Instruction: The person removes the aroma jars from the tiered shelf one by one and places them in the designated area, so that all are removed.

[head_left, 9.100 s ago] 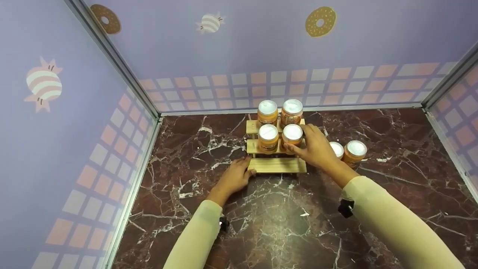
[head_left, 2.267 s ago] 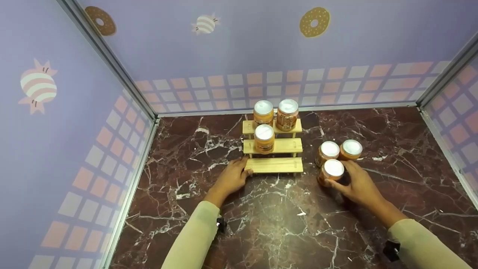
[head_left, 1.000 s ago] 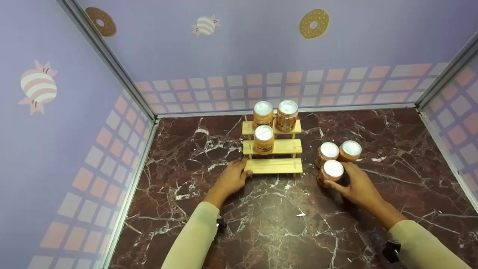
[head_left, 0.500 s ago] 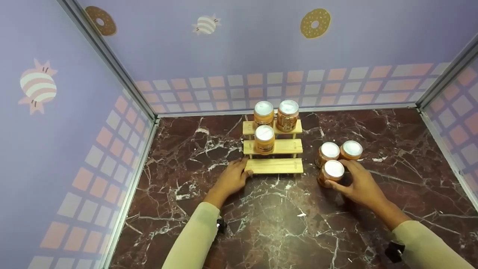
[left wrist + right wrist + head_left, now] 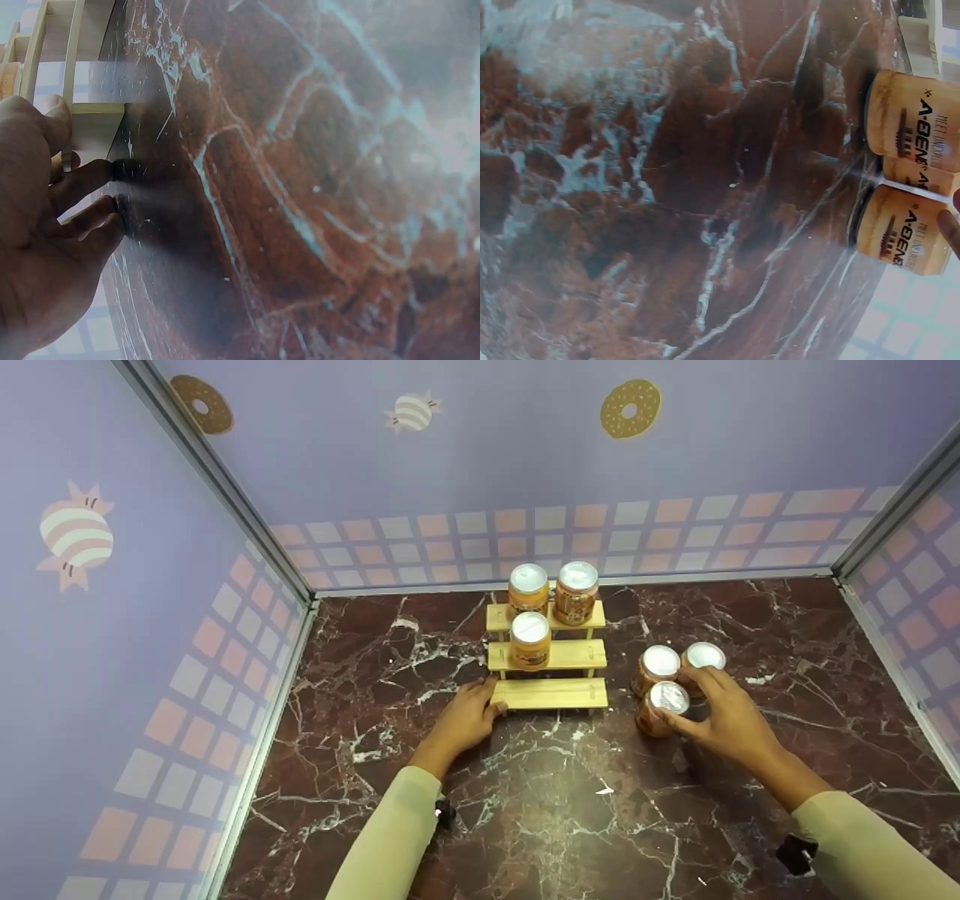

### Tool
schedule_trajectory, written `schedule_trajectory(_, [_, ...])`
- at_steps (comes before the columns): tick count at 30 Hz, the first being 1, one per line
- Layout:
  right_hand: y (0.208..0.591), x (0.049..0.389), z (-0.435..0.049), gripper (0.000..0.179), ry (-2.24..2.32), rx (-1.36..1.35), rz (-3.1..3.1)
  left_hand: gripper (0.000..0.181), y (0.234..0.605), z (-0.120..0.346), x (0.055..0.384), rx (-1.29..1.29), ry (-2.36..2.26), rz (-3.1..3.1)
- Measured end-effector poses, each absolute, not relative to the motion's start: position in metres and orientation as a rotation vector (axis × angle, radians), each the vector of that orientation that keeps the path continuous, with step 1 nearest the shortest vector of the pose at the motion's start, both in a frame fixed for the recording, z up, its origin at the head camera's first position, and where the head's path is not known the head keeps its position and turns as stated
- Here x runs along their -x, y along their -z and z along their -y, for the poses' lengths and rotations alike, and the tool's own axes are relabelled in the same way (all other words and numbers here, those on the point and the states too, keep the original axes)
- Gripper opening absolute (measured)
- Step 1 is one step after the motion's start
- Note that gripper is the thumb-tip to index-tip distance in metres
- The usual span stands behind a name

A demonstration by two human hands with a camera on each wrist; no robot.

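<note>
My left hand holds the left end of a three-step wooden rack, thumb at its front edge. In the left wrist view the thumb lies against the wood and the other fingers reach the tabletop. On the right, my right hand is spread over a group of three orange jars with pale lids. Its thumb overlaps the lid of the nearest jar; its fingers reach over the back-right jar. The back-left jar stands close to both. Fingertips appear beside a jar top in the right wrist view.
Two jars stand on the rack's top step and one jar on the left of its middle step. The dark marbled table meets patterned lilac walls at the back and sides.
Earlier, a jar came off the right of the middle step to the group on the table. In the last half second my right fingers have risen from it. My left hand stays at the rack.
</note>
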State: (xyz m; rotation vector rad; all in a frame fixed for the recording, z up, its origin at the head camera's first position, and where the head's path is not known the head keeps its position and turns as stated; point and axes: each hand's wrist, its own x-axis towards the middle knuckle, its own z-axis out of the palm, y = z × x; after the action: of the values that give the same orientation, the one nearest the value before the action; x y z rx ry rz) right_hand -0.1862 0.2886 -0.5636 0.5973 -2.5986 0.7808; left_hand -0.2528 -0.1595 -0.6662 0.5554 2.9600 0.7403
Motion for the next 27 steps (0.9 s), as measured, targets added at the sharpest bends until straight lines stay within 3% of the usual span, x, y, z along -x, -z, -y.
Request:
schedule_trajectory(11, [0.552, 0.199, -0.27, 0.068, -0.672, -0.65, 2.557, 0.071, 0.668, 0.16, 0.254, -0.575, -0.701, -2.984])
schedule_trajectory(27, [0.54, 0.216, -0.225, 0.078, -0.71, -0.595, 2.645, 0.072, 0.673, 0.161, 0.255, -0.568, -0.706, -2.999])
